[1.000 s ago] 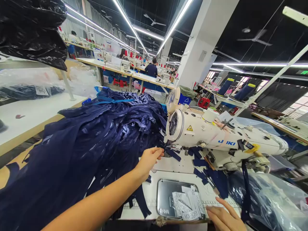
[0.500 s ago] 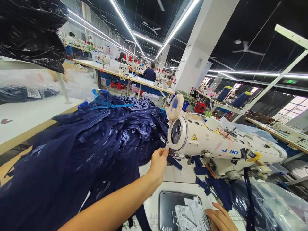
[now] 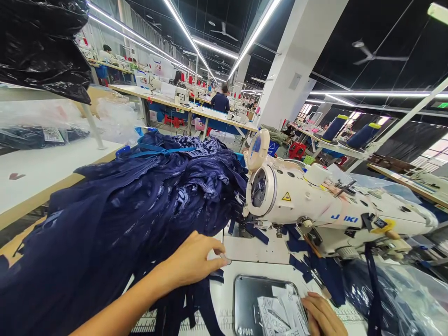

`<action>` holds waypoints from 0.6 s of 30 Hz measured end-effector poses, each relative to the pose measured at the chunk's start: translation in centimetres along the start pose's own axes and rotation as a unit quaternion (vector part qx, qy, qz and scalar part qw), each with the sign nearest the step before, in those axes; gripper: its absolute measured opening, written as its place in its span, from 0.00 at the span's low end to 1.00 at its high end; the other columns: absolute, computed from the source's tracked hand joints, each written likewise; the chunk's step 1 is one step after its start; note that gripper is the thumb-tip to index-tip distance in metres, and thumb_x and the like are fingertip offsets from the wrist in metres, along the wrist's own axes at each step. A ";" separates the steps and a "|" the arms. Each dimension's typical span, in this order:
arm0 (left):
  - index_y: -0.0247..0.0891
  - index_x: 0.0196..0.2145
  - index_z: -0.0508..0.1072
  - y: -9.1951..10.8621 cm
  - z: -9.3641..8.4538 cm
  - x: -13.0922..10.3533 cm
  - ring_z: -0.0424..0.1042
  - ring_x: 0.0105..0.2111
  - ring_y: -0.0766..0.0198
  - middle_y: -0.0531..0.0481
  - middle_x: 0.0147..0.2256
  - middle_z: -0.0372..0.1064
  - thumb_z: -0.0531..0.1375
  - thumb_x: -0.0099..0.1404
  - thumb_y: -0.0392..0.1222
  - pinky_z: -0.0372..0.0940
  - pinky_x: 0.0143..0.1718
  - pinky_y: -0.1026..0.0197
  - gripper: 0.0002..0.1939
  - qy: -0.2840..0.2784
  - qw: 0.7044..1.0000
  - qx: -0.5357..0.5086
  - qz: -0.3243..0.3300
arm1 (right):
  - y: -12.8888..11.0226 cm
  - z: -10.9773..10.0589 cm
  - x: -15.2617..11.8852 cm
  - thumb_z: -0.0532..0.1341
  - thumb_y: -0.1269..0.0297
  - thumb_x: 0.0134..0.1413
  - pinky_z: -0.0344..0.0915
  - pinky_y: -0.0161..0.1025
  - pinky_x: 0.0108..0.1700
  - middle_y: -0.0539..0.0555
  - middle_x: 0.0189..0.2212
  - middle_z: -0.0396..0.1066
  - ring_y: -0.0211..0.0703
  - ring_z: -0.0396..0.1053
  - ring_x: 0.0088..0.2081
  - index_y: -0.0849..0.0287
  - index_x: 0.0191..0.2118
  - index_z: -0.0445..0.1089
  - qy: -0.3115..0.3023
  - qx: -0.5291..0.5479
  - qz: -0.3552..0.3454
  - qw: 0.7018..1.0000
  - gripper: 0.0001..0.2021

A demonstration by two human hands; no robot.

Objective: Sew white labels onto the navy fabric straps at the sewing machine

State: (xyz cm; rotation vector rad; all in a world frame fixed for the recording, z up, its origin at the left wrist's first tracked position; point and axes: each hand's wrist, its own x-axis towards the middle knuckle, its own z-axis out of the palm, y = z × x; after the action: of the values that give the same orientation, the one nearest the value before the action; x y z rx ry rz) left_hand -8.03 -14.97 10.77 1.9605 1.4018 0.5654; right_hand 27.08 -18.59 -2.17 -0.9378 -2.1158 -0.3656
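Note:
My left hand [image 3: 199,260] is above the front of the machine bed, thumb and fingertips closed on a small thin shiny piece [image 3: 227,259]; its kind is not clear. Behind the hand stands a white sewing machine [image 3: 301,193] with its round end cover [image 3: 258,149] swung up. A dark tray [image 3: 246,298] in front holds a stack of printed white labels [image 3: 282,312]. At its right edge my right hand [image 3: 324,315] has bent fingers held together; whatever is in them is hidden. A large heap of navy fabric [image 3: 140,205] lies to the left.
Navy fabric scraps [image 3: 297,266] and a metal tool [image 3: 319,281] lie under and beside the machine. Clear plastic bags [image 3: 402,294] are at the right. A white side table [image 3: 38,172] stands left, under a black plastic bag [image 3: 42,46]. Thread cones [image 3: 335,128] stand behind.
My left hand has moved from the machine's needle end down and left, with the small shiny piece now showing in its fingertips. My right hand's fingers have curled in at the tray's edge.

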 end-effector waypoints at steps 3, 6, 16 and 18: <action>0.39 0.29 0.71 0.3 -0.6 1.7 0.63 0.30 0.64 0.53 0.29 0.68 0.53 0.57 0.44 0.53 0.36 0.59 0.10 0.144 0.988 0.045 0.005 | 0.2 -0.2 -0.2 0.53 0.74 0.53 0.66 0.39 0.39 0.58 0.34 0.69 0.44 0.67 0.39 0.64 0.39 0.67 -0.012 -0.010 -0.027 1.000 0.09; 0.39 0.36 0.71 0.6 -0.2 4.9 0.63 0.34 0.63 0.51 0.36 0.67 0.56 0.55 0.43 0.55 0.38 0.59 0.11 0.245 0.969 -0.034 -0.001 | 0.2 -0.2 -0.6 0.52 0.75 0.54 0.65 0.40 0.41 0.59 0.35 0.68 0.44 0.67 0.39 0.64 0.40 0.66 -0.015 0.000 -0.015 1.000 0.10; 0.37 0.22 0.66 2.4 0.4 7.3 0.63 0.31 0.68 0.54 0.27 0.65 0.57 0.53 0.39 0.57 0.36 0.65 0.05 0.266 0.855 -0.434 0.102 | -0.7 0.3 -0.5 0.51 0.77 0.53 0.62 0.42 0.41 0.59 0.36 0.66 0.46 0.65 0.39 0.63 0.41 0.66 0.024 0.031 0.028 0.999 0.11; 0.37 0.23 0.64 3.0 -0.6 7.4 0.65 0.32 0.68 0.55 0.25 0.65 0.57 0.54 0.41 0.57 0.37 0.65 0.06 0.226 0.821 -0.503 0.145 | -0.9 0.3 -0.2 0.51 0.76 0.53 0.62 0.42 0.39 0.59 0.35 0.67 0.46 0.65 0.38 0.63 0.41 0.66 0.026 0.041 0.029 0.998 0.11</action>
State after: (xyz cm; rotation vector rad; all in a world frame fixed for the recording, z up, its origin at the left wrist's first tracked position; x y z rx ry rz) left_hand -3.98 -8.51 13.13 1.1632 0.7184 1.6093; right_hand 26.35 -19.16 -2.49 -0.9300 -2.0374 -0.2693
